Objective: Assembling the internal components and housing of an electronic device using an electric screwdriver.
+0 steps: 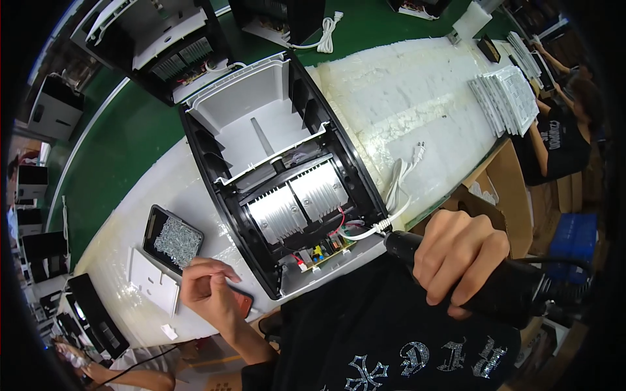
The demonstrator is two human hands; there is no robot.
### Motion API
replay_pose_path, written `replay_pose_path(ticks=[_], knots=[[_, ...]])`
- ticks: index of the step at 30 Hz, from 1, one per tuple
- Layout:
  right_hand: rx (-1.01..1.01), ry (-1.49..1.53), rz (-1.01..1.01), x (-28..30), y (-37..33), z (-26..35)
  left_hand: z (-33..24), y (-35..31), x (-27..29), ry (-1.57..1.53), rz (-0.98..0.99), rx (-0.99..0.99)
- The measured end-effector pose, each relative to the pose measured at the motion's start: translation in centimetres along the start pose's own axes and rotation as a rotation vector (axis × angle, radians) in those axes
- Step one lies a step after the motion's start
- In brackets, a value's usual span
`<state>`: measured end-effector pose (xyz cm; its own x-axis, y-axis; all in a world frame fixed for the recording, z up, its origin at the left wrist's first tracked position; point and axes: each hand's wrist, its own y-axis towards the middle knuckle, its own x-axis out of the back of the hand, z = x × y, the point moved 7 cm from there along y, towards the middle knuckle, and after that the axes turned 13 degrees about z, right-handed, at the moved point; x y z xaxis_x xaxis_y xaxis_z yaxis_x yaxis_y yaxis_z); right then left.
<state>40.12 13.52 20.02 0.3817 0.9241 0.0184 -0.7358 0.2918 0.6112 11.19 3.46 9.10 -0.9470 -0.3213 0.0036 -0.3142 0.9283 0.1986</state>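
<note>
A black appliance housing [229, 225] lies open before me, with a pale inner compartment [261, 137], two finned silver heat sinks [319, 192] and a small circuit board [325, 254]. My right hand [460, 257] is wrapped round a black power screwdriver [499, 293]. Its nose points at the housing's near right corner, beside the white power cord [396, 192]; whether the tip touches is unclear. My left hand [212, 293] is at the housing's near left, fingers curled with thumb against them. Anything between those fingertips cannot be made out. Beside it is a black tray [152, 225] of silver screws [176, 242].
A white panel [153, 283] and a red-orange object [242, 302] flank my left hand. More black housings [176, 62] stand on the green surface [134, 150] beyond. At right are a cardboard box [512, 189], stacked white panels [505, 98] and a person [564, 140].
</note>
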Motion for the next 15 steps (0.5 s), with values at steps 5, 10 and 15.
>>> replay_pose_path(ticks=[5, 10, 15], knots=[[0.640, 0.034, -0.448, 1.0, -0.8, 6.3, -0.5, -0.1, -2.1, -0.260, 0.058, -0.005], [0.934, 0.425, 0.052, 2.2, -3.5, 14.7, -0.7, -0.7, -6.9, -0.587, 0.201, 0.123], [1.118, 0.431, -0.071, 0.2, -4.0, 14.4, -1.9, -0.2, -10.7, -0.870, 0.257, 0.207]])
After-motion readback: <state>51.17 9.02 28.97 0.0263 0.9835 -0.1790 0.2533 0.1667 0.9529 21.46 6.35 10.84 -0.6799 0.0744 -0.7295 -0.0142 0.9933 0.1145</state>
